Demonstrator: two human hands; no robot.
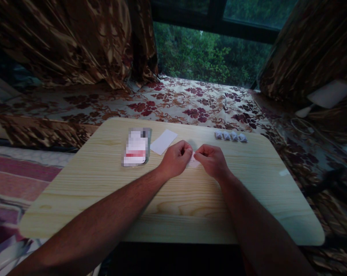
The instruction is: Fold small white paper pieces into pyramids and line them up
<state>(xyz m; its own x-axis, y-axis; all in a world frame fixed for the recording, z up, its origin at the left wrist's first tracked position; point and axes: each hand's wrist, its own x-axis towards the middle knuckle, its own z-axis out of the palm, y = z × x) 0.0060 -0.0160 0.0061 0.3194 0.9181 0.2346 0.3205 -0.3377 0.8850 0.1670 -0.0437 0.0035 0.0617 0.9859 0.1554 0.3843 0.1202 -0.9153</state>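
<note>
Over the middle of the wooden table, my left hand (177, 158) and my right hand (212, 159) face each other, thumbs and fingers pinched together. Between them they grip a small piece of white paper (194, 163), mostly covered by the fingers; faint lines, perhaps creases, show on it. To the left of my left hand lies a flat white paper strip (163, 141). Several small folded paper pieces (231, 136) with pointed tops stand in a row near the far right edge.
The table (104, 199) has rounded corners. A phone-like object (135, 147), blurred out, lies at its left, and a small pale scrap (284, 173) near the right edge. Beyond are a flower-patterned window seat (196, 101), curtains (84, 42) and a white lamp (330, 94).
</note>
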